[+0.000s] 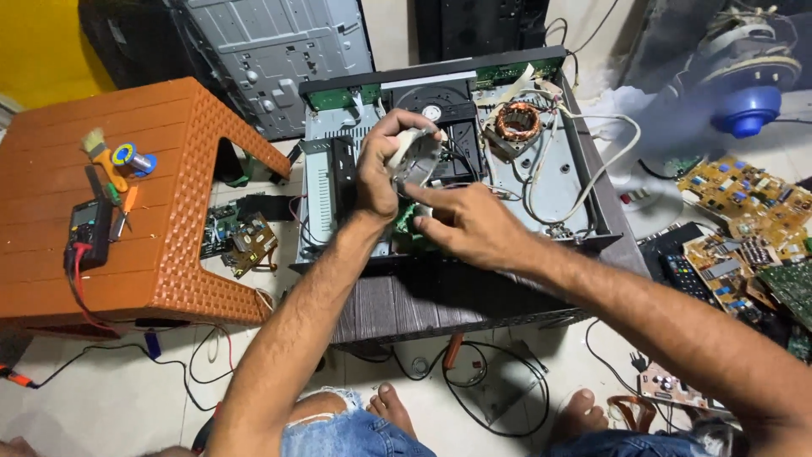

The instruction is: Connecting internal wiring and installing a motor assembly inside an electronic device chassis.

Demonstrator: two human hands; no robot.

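Now your left hand (385,165) holds a round part (416,155) up over the open player (541,182). Your right hand (474,224) is half closed, one finger poking under it. Looks like you're lifting it out; next, pull gently.

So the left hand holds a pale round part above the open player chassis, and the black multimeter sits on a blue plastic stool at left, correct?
Not quite: the stool is orange, not blue. The head view shows the black multimeter on the orange woven-pattern plastic stool, while the left hand holds the pale round part above the open grey metal player chassis.
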